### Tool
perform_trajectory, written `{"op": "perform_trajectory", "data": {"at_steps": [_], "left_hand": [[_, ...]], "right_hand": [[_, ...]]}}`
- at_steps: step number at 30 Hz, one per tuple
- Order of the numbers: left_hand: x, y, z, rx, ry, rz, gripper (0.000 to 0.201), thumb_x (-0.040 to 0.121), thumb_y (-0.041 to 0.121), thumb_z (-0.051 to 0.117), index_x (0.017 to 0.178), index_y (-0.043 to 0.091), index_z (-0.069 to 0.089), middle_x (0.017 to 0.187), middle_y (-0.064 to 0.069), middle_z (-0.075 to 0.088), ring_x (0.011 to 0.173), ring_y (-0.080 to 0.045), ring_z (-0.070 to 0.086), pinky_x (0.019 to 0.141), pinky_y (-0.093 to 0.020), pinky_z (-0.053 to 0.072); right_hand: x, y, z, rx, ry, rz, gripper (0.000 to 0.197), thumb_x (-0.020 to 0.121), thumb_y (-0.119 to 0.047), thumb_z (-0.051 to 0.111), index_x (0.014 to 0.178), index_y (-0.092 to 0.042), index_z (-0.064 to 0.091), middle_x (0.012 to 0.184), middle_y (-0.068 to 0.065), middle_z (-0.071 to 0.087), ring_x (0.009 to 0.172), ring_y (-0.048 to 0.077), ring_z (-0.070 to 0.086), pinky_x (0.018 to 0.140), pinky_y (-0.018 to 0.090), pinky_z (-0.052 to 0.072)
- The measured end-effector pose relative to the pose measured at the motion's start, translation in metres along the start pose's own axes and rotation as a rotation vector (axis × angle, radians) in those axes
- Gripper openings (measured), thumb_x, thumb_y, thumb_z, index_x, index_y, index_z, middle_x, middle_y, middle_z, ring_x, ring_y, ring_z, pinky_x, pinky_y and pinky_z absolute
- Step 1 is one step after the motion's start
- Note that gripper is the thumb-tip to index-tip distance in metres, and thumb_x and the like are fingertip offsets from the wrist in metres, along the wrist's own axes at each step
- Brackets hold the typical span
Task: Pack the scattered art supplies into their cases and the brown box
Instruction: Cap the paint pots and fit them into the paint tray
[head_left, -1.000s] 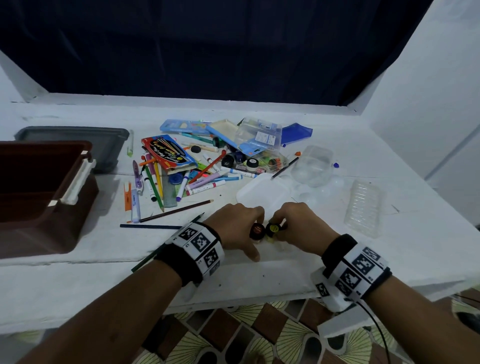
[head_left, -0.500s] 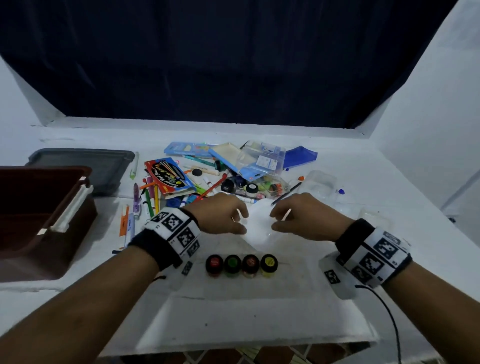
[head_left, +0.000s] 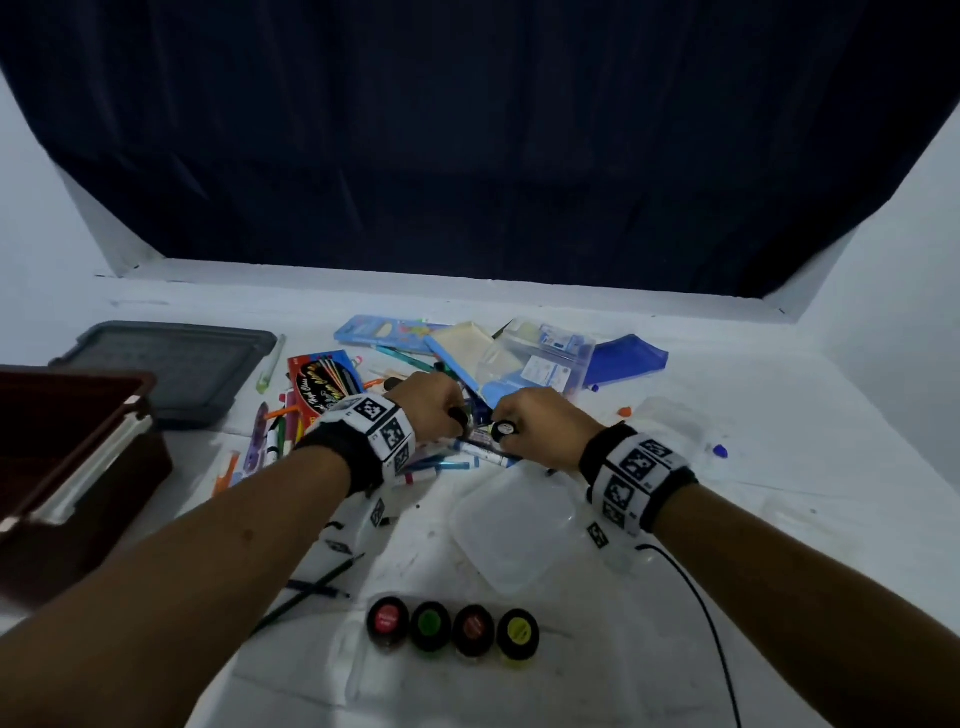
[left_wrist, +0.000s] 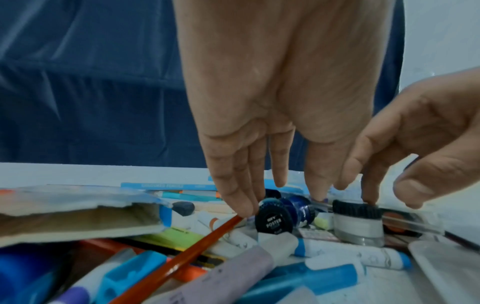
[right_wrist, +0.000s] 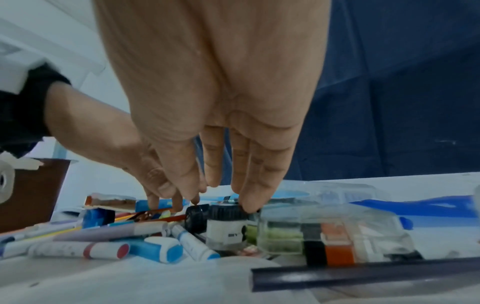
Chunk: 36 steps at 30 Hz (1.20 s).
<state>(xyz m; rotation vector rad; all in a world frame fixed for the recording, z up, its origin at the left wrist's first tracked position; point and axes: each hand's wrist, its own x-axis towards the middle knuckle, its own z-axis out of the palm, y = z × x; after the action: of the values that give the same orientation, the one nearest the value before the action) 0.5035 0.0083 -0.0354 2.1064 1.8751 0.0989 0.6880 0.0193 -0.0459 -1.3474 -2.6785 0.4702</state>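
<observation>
1. The left hand (head_left: 434, 402) reaches down into the pile on the table (head_left: 779, 545); its fingers (left_wrist: 235, 197) pinch a tipped black paint pot (left_wrist: 272, 220).
2. The right hand (head_left: 540, 421) has its fingers (right_wrist: 250, 197) on the black lid of an upright white paint pot (right_wrist: 227, 226).
3. Four paint pots (head_left: 452, 629) sit in a row near the table's front edge.
4. The brown box (head_left: 67, 467) stands open at the left.

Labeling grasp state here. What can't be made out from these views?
- Head view: left hand and right hand hide their fingertips and most of the pots.
- Left wrist: white paint pot contact is partly hidden behind its cap rim.
- Brown box: cut off by the left edge.
- Row of four paint pots: lid text too small.
</observation>
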Motion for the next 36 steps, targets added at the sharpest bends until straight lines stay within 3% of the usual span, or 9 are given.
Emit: {"op": "perform_trajectory", "data": {"at_steps": [4,7,12,15,17,21,28,32,36], "left_hand": [[0.018,0.002,0.009,0.036,0.009,-0.055,0.023,0.079,0.021,0.072,0.099,0.010,0.067,0.097,-0.012,0.066,0.087,-0.028,0.061,0.066,-0.030,0.044],[0.026,0.002,0.012,0.052,0.022,-0.082,0.026,0.079,0.019,0.072,0.102,0.010,0.067,0.101,-0.012,0.067,0.092,-0.029,0.062,0.075,-0.034,0.051],[0.032,0.004,0.019,0.059,0.047,-0.083,0.028,0.077,0.019,0.074,0.097,0.013,0.055,0.102,-0.013,0.064,0.092,-0.030,0.061,0.074,-0.036,0.050],[0.031,0.002,0.017,0.048,0.066,-0.071,0.028,0.075,0.020,0.075,0.088,0.011,0.053,0.097,-0.014,0.062,0.084,-0.027,0.058,0.067,-0.033,0.045],[0.029,-0.002,0.014,0.011,0.115,-0.056,0.027,0.073,0.021,0.076,0.087,0.006,0.059,0.092,-0.013,0.062,0.077,-0.025,0.054,0.062,-0.029,0.039],[0.025,-0.004,0.010,-0.092,0.171,-0.031,0.028,0.074,0.022,0.076,0.091,0.010,0.057,0.090,-0.007,0.061,0.083,-0.025,0.056,0.066,-0.034,0.044],[-0.003,0.004,0.004,-0.313,0.132,0.142,0.035,0.090,0.019,0.066,0.124,0.024,0.061,0.108,-0.006,0.066,0.098,-0.023,0.063,0.081,-0.028,0.047],[-0.033,0.010,0.003,-0.338,0.077,0.231,0.025,0.097,0.012,0.053,0.113,0.023,0.069,0.113,0.000,0.067,0.087,-0.014,0.063,0.074,-0.025,0.048],[-0.076,0.016,0.010,-0.420,0.090,0.294,0.015,0.088,0.027,0.070,0.102,0.022,0.071,0.105,0.007,0.067,0.091,-0.005,0.060,0.076,-0.020,0.045]], "right_hand": [[0.020,0.004,0.006,-0.109,-0.055,-0.027,0.006,0.085,-0.010,0.058,0.088,-0.015,0.058,0.080,-0.002,0.048,0.081,0.023,0.049,0.067,0.032,0.039],[0.029,0.011,0.015,-0.195,-0.082,-0.028,0.015,0.087,-0.013,0.057,0.100,-0.008,0.062,0.092,0.009,0.046,0.091,0.030,0.052,0.078,0.042,0.047],[0.037,0.023,0.025,-0.249,-0.106,-0.023,0.011,0.083,-0.014,0.054,0.073,-0.016,0.049,0.079,0.002,0.030,0.088,0.036,0.051,0.074,0.049,0.047],[0.035,0.028,0.020,-0.190,-0.117,-0.064,0.027,0.074,-0.020,0.052,0.058,-0.027,0.032,0.071,0.000,0.032,0.077,0.030,0.048,0.071,0.045,0.045],[0.025,0.022,0.010,-0.081,-0.081,-0.062,0.028,0.071,-0.017,0.057,0.056,-0.028,0.035,0.065,0.002,0.037,0.075,0.026,0.041,0.069,0.038,0.038],[0.000,0.020,0.000,0.111,0.087,-0.010,0.007,0.081,-0.017,0.068,0.083,-0.010,0.066,0.084,0.005,0.061,0.089,0.018,0.048,0.077,0.034,0.042],[-0.046,0.012,-0.011,0.271,0.168,-0.009,0.028,0.078,-0.020,0.078,0.104,-0.013,0.071,0.100,-0.004,0.067,0.086,0.001,0.059,0.076,0.013,0.044],[-0.074,0.002,-0.009,0.303,0.217,0.010,0.027,0.078,-0.021,0.078,0.104,-0.017,0.070,0.092,-0.008,0.065,0.078,-0.006,0.057,0.069,0.006,0.039],[-0.112,-0.009,0.000,0.324,0.223,0.122,0.032,0.078,-0.026,0.079,0.108,-0.024,0.069,0.098,-0.012,0.065,0.076,0.002,0.064,0.067,0.007,0.043]]}}
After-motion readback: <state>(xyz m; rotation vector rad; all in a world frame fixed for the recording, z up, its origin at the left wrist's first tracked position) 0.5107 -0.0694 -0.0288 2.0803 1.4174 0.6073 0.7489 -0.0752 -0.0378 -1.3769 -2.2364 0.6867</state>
